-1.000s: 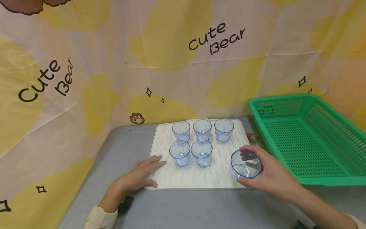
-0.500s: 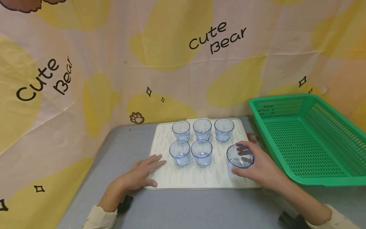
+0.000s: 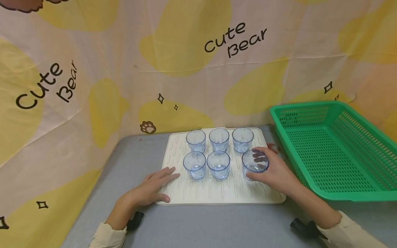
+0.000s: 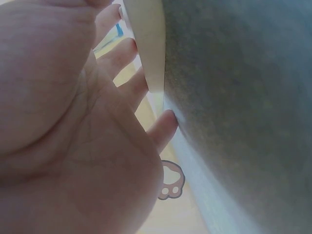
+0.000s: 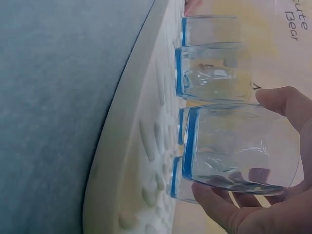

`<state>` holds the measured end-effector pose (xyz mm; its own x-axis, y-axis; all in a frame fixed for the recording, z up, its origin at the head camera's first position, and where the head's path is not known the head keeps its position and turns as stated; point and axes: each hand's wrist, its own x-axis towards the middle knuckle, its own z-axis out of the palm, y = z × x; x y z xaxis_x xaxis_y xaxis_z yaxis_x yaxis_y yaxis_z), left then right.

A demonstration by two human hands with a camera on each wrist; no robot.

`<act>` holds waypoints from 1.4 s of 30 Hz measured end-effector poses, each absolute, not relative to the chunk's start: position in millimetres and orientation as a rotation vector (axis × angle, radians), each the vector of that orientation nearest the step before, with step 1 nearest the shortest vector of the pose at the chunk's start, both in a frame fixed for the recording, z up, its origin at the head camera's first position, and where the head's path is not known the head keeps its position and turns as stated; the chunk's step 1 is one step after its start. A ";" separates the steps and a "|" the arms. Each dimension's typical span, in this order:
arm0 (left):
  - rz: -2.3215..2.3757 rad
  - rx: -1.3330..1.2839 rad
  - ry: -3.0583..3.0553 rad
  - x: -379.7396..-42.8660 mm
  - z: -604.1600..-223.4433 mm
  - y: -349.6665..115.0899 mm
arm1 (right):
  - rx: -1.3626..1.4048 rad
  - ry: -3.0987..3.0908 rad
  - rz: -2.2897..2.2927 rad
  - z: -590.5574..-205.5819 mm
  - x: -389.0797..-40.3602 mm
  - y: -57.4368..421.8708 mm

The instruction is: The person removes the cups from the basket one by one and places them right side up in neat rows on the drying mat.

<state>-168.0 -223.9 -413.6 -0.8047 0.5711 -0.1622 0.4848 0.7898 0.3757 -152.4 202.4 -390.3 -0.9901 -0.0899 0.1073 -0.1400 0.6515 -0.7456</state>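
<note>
My right hand (image 3: 277, 174) grips a clear bluish drinking glass (image 3: 250, 165) round its side, thumb on the near side and fingers on the far side. The glass is upright over the right part of a white ridged drying mat (image 3: 201, 195). In the right wrist view the base of that glass (image 5: 234, 146) is close to the mat. Two similar glasses (image 3: 218, 167) stand to its left, and a row of three (image 3: 219, 137) stands behind. My left hand (image 3: 152, 187) rests with extended fingers on the mat's left front corner.
A green plastic basket (image 3: 359, 196) with perforated walls stands right of the mat. A patterned cloth (image 3: 186, 86) hangs behind the grey table (image 3: 198, 224) and along its left side.
My right hand has carried the glass left, away from me and lower, toward the right end of the front row. My left hand has stayed on the mat's corner.
</note>
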 end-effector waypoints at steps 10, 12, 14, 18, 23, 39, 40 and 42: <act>0.467 0.823 2.715 -168.1 -413.7 -224.4 | 0.212 -2.763 1.317 -397.2 -164.2 196.1; 0.469 0.820 2.716 -167.7 -414.1 -224.3 | 0.217 -2.750 1.326 -399.4 -166.2 195.5; 0.468 0.815 2.715 -167.6 -414.7 -224.1 | 0.224 -2.742 1.329 -402.4 -168.4 194.7; 0.471 0.806 2.712 -167.7 -415.3 -223.6 | 0.234 -2.727 1.329 -406.9 -171.3 192.4; 0.476 0.797 2.708 -168.2 -414.1 -223.0 | 0.236 -2.714 1.304 -406.4 -171.4 189.5; 0.462 0.816 2.716 -169.1 -414.9 -221.9 | 0.236 -2.712 1.309 -412.3 -171.6 190.3; 0.458 0.817 2.719 -169.2 -414.8 -222.2 | 0.235 -2.716 1.309 -412.8 -172.0 190.3; 0.444 0.824 2.724 -169.6 -414.4 -223.1 | 0.235 -2.721 1.309 -413.9 -172.7 190.1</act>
<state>-169.6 -223.1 -414.4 -0.8052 0.5717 -0.1576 0.4921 0.7925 0.3603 -172.7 190.1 -413.9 -0.9816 -0.0904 0.1683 -0.1879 0.6154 -0.7655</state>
